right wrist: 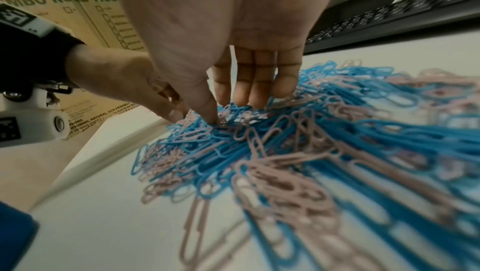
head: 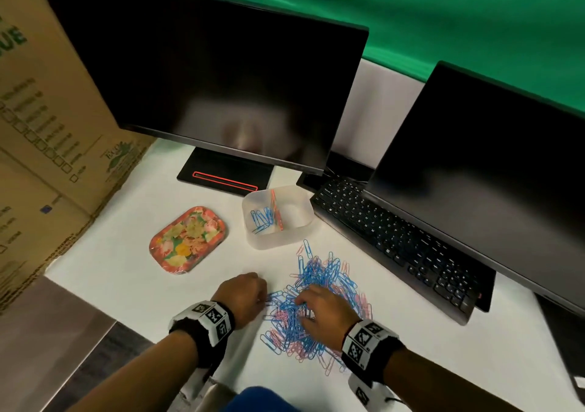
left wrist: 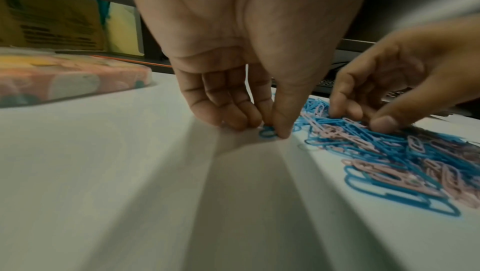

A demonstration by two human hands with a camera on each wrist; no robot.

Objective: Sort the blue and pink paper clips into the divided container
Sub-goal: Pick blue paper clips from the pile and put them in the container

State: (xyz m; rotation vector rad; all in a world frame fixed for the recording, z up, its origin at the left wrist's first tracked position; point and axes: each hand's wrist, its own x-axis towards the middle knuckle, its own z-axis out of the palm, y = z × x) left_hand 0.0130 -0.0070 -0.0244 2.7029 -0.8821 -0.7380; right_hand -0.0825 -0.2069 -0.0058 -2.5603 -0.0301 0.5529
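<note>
A loose pile of blue and pink paper clips (head: 319,313) lies on the white table, near its front edge. Behind it stands the translucent container (head: 275,240) with an orange divider (head: 276,210). Several blue clips (head: 261,218) lie in its left compartment; the right one looks bare. My left hand (left wrist: 270,129) is at the pile's left edge and pinches a single blue clip (left wrist: 266,133) against the table between thumb and fingertips. My right hand (right wrist: 219,111) hangs over the pile's middle. Its fingertips touch the clips, the thumb apart from the fingers.
A floral tray (head: 187,240) lies left of the container. A black keyboard (head: 395,240) runs along the right of the pile, under the right monitor (head: 490,174). The left monitor's base (head: 224,176) stands behind the container. A cardboard box (head: 47,127) walls off the left side.
</note>
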